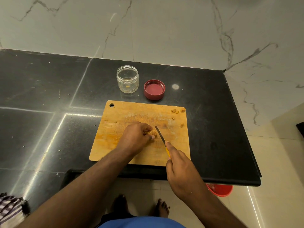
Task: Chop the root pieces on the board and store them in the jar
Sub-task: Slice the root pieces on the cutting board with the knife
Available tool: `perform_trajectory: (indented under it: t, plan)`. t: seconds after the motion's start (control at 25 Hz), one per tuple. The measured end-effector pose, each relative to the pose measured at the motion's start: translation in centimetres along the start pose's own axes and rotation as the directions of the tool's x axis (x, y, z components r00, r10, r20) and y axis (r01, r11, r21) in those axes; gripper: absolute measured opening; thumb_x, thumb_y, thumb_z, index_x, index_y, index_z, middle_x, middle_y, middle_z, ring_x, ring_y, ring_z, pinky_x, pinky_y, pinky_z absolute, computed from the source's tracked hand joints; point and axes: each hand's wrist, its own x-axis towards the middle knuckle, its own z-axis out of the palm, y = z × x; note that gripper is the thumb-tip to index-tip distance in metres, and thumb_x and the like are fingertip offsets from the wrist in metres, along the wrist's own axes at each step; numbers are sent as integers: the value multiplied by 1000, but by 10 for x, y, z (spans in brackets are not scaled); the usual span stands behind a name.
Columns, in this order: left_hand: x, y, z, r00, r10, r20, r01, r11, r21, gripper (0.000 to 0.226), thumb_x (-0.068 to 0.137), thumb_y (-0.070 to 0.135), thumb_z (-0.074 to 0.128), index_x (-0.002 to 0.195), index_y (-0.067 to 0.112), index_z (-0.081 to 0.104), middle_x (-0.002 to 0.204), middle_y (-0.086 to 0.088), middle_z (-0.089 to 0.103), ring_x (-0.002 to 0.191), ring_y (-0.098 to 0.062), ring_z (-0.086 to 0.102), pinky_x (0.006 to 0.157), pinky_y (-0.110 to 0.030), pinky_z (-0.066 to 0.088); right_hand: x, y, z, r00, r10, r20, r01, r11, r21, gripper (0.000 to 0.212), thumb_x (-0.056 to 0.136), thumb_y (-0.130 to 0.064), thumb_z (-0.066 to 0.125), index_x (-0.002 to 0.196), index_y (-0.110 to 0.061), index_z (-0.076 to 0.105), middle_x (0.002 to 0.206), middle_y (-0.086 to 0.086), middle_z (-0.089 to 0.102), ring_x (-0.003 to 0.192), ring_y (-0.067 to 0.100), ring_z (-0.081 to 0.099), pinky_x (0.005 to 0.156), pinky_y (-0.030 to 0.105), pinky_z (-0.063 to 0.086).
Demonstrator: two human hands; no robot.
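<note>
A wooden cutting board (125, 112) lies on the black counter. At its middle my left hand (134, 137) pinches a yellow-brown root piece (153, 132) against the board. My right hand (179, 168) grips a small knife (160, 134) by its yellow handle, and the blade rests beside the root's right end. A few chopped bits (176, 111) lie at the board's far right corner. Behind the board stands a clear plastic jar (127, 79), open and upright, with a small yellow scrap inside. Its red lid (154, 90) lies upside down to the jar's right.
The black stone counter (49, 96) ends about a hand's width right of the board and just in front of it. A marble wall rises behind. On the floor under the counter's corner sits a red bucket (220, 190). A striped cloth (9, 209) lies at the near left.
</note>
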Motion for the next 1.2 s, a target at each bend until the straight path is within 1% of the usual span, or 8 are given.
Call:
perform_trajectory:
  t: [0.16,0.36,0.64,0.76,0.88,0.96,1.04,1.2]
  plan:
    - [2,1,2,1000,2,-7,-2,1000,-3,39,87,29,78,123,19,71,116,3,68,99,-9,62,82,-24,50,1,0,3,1000,-7,19,8,999,-46,55,103,-22,35,155,-31,18,108,-10,48,85,9,52,73,28,48]
    - [5,3,1,1000,19,6,-19,1000,8,39,87,30,77,123,18,71,117,1,69,100,-11,63,84,-27,53,1,-2,5,999,-21,30,23,995,-95,56,103,-21,36,155,-30,17,105,-8,46,80,11,51,65,22,43]
    - [4,3,1,1000,27,3,-27,1000,15,38,88,29,77,123,17,72,116,1,69,99,-12,63,87,-30,54,7,-10,3,996,2,92,15,984,-180,58,103,-20,31,155,-31,10,113,-5,46,82,11,52,66,24,45]
    - [4,3,1,1000,26,8,-26,999,19,38,88,28,76,124,18,71,118,0,68,102,-13,63,91,-32,54,19,-9,1,993,33,117,-14,986,-166,56,102,-19,30,155,-31,14,125,-1,48,99,13,53,80,29,49]
    - [3,3,1,1000,24,1,-24,999,33,38,87,29,77,123,18,72,116,0,68,100,-12,63,87,-27,52,26,-6,3,990,41,133,-20,988,-155,56,102,-18,30,155,-30,16,128,1,49,107,15,52,90,32,48]
    - [2,3,2,1000,11,-20,-10,999,45,37,87,31,76,122,19,72,113,1,67,96,-11,61,81,-24,49,22,-5,5,992,41,117,-25,991,-132,56,102,-19,32,155,-31,16,125,-2,51,104,12,52,88,30,49]
    - [2,5,3,1000,2,-27,0,998,56,37,88,32,75,123,19,72,110,2,67,91,-8,57,76,-22,44,8,-3,7,994,38,102,-27,994,-107,57,103,-20,34,155,-33,14,119,-6,51,97,8,52,80,24,49]
    - [3,5,1,1000,-5,-9,5,999,54,38,89,34,75,124,18,71,112,1,69,88,-6,55,73,-20,42,-14,6,5,993,60,98,-48,991,-123,58,104,-25,35,155,-36,7,111,-12,46,88,8,52,76,22,47]
